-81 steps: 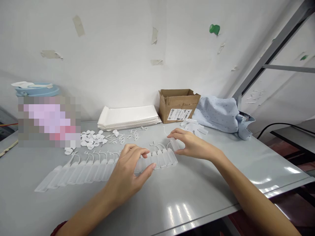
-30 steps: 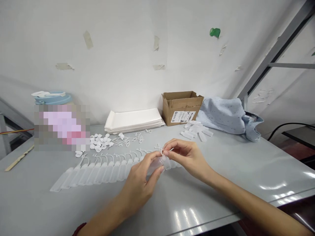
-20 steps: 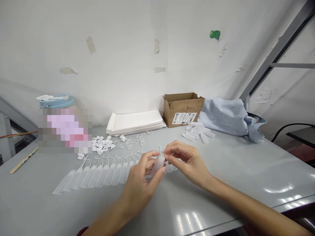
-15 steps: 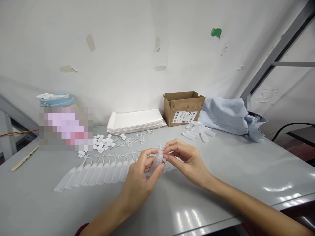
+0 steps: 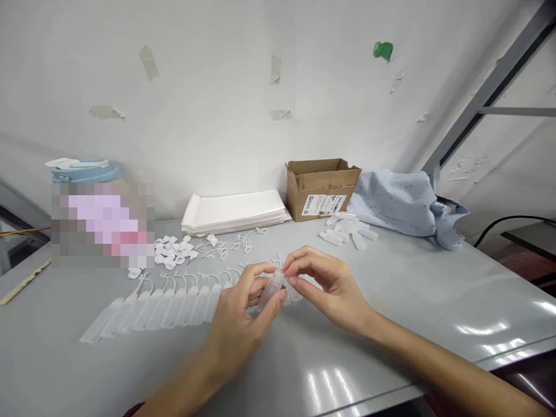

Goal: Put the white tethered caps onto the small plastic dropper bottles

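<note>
A small translucent plastic bottle [image 5: 270,291] stands tilted in my left hand [image 5: 241,310], whose fingers and thumb close around its body. At the bottle's neck, the fingertips of my right hand [image 5: 324,284] are pinched together; whatever lies between them is too small to make out. Behind and to the left of my hands runs a row of similar flat-lying bottles [image 5: 152,310], with thin white straps looped at their necks. Part of that row is hidden by my hands. Farther back are loose white straps [image 5: 223,249] and a heap of white caps [image 5: 171,252].
A stack of white padded envelopes [image 5: 234,211] and an open cardboard box [image 5: 321,191] stand by the wall. Loose bottles [image 5: 347,229] lie before the box, beside a light blue cloth [image 5: 391,202]. At left are a blue-lidded container [image 5: 84,172] and a wooden strip [image 5: 26,282].
The view has shifted slightly, so most things sit a little farther left. Both hands stay at the bottle, with my right fingertips still at its neck.
</note>
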The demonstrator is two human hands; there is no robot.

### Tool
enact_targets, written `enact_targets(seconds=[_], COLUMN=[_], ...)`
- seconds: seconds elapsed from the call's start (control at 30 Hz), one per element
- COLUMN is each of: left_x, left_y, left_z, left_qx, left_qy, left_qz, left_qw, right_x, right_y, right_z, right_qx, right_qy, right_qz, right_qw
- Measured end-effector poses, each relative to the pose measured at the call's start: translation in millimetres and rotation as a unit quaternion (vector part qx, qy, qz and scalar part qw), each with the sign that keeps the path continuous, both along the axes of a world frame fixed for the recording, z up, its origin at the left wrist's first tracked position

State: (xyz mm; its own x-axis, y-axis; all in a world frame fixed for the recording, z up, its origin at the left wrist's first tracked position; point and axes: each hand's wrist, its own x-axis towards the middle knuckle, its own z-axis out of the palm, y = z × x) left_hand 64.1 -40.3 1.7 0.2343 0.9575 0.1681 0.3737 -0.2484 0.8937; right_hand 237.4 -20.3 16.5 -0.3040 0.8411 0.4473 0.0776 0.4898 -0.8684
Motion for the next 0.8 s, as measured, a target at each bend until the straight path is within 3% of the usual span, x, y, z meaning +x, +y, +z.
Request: enact_targets(seconds=[0.33, 0.5, 0.6, 0.7, 0.8], left_x=[0, 0, -2, -4, -6], left_y=[-1, -2, 0, 3, 5], left_z=[-1.6, -2.9, -5.7, -9.2, -11.0], left_qx=[0.045, 0.096, 0.177, 0.295, 0.369], left_qy=[0.01, 0.033, 0.07, 0.106, 0.137], left_qz=[-0.007, 0.026, 0.047, 0.024, -0.002], left_qw=[0.999, 0.995, 0.981, 0.949, 0.919], right_x=[1, 1, 1, 1, 2], right_y=[-3, -2, 0, 2, 3], right_z=[2.8, 2.1, 3.2, 6.4, 9.2], right_qx=[0.009, -0.015, -0.098, -0.183, -0.218], right_qy=[-0.011, -0.008, 0.032, 0.064, 0.065], right_qz=[0.026, 0.009, 0.012, 0.041, 0.059], right_qw=[1.0, 1.0, 0.995, 0.98, 0.972])
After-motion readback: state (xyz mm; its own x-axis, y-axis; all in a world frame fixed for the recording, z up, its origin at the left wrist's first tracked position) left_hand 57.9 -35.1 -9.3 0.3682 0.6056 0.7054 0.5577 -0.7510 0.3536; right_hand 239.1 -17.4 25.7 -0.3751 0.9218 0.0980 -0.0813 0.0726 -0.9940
